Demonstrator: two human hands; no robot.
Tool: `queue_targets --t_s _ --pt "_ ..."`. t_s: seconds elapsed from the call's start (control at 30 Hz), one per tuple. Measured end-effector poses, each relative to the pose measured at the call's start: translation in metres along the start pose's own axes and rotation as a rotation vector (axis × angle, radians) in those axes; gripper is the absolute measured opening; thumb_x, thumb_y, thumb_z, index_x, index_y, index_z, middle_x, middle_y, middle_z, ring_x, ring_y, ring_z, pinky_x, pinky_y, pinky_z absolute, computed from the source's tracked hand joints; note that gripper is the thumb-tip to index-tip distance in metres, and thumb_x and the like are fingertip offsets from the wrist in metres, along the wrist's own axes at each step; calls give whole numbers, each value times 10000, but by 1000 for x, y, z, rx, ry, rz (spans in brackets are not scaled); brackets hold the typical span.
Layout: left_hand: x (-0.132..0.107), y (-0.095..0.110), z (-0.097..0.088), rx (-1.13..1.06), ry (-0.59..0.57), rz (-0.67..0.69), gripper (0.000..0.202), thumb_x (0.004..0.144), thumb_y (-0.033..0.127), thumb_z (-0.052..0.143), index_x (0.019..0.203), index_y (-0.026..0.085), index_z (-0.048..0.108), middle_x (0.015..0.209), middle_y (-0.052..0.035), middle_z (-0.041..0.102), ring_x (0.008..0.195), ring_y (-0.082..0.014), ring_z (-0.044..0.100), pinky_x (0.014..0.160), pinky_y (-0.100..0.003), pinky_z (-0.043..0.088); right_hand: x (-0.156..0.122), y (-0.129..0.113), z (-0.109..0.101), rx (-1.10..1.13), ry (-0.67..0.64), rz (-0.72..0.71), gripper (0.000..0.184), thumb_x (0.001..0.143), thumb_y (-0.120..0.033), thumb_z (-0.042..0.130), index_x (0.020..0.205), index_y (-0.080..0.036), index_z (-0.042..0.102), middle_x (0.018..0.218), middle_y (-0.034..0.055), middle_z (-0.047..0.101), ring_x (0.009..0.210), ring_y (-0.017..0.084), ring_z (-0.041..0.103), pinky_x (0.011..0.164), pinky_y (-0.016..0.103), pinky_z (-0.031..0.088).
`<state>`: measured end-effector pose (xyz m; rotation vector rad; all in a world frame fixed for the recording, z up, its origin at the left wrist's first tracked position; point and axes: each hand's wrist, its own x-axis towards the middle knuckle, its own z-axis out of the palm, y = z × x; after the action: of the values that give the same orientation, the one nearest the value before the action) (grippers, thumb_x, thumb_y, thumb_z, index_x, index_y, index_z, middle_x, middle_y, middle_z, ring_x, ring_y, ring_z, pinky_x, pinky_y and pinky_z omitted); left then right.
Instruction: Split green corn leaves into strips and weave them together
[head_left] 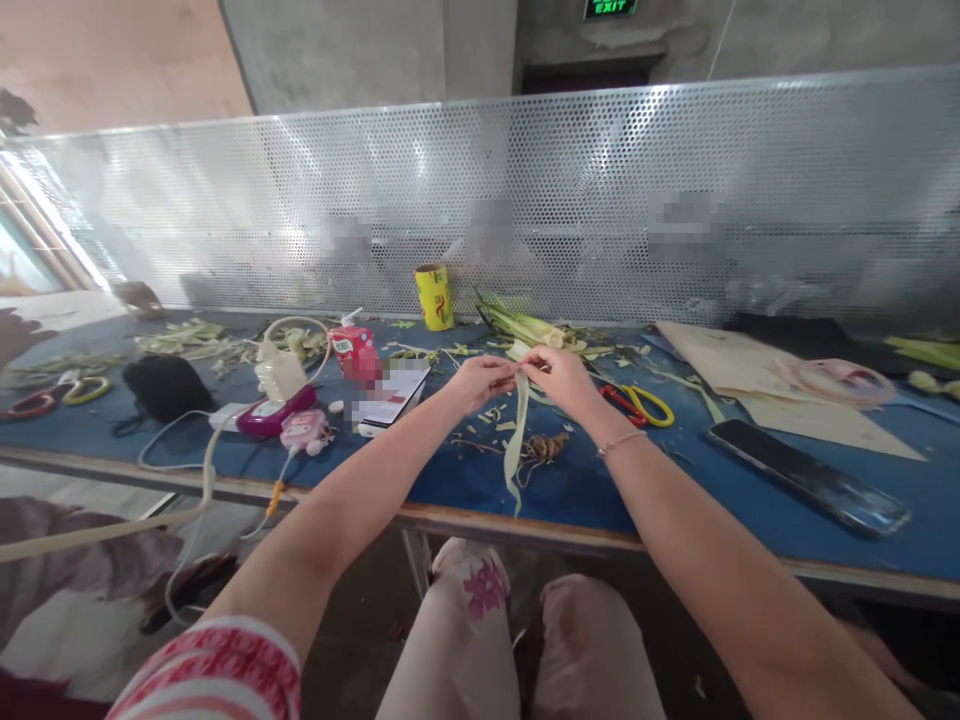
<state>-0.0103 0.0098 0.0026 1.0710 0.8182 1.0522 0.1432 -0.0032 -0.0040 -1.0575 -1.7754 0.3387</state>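
Observation:
Between my two hands hangs a long, pale green strip of plant husk (514, 450), its lower end dangling over the table's front. The fingers of my left hand (482, 384) are pinched at its top. My right hand (561, 380) meets them there, thumb and fingertips also closed on the strip. What exactly lies between the fingertips is too small to make out. Below the hands, a small tangle of brown twine (546, 448) rests among scraps. Just behind them is a bundle of green and whitish husk leaves (529, 328). Red-and-yellow-handled scissors (637, 403) lie right of my right hand.
A perforated metal screen (375, 200) borders the blue table (450, 480) at the back. Left stand a yellow can (434, 298), a pink pump bottle (355, 350), a purple device (276, 411) with cables and a black pouch (167, 388). Right lie a phone (810, 475) and brown paper (750, 370).

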Motion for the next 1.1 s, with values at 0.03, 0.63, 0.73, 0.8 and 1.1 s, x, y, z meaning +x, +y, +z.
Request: queue_targets --t_s 0.03,0.63,0.73,0.8,1.1 --pt "0 0 -1 -5 -3 -15 106 735 24 633 648 84 641 547 -25 619 506 -59 575 607 -191 497 0 0 0 -24 9 -8 79 730 -183 580 751 -166 654 748 53 699 711 177 649 718 316 520" --pt "6 -9 -2 286 -22 282 176 631 182 746 666 114 586 557 7 626 522 -89 592 599 -239 501 0 10 5 14 -9 90 71 710 -188 591 764 -175 636 734 52 698 699 186 661 735 352 539" --pt "8 -9 -3 342 -6 320 142 643 142 721 700 120 593 570 8 628 531 -97 596 604 -251 506 1 10 5 51 -1 70 44 691 -194 612 730 -177 623 709 46 686 677 177 651 717 345 543" --pt "10 -9 -5 399 1 355 106 653 126 699 722 124 618 587 2 637 551 -106 604 615 -256 510 2 11 4 98 -7 74 53 681 -215 635 718 -180 619 695 38 679 657 170 645 704 342 548" --pt "16 -13 -12 530 18 472 57 665 158 672 720 146 667 643 -9 661 615 -119 618 645 -242 500 5 15 9 389 -11 241 115 701 -271 677 712 -178 609 637 17 659 614 158 647 694 355 568"
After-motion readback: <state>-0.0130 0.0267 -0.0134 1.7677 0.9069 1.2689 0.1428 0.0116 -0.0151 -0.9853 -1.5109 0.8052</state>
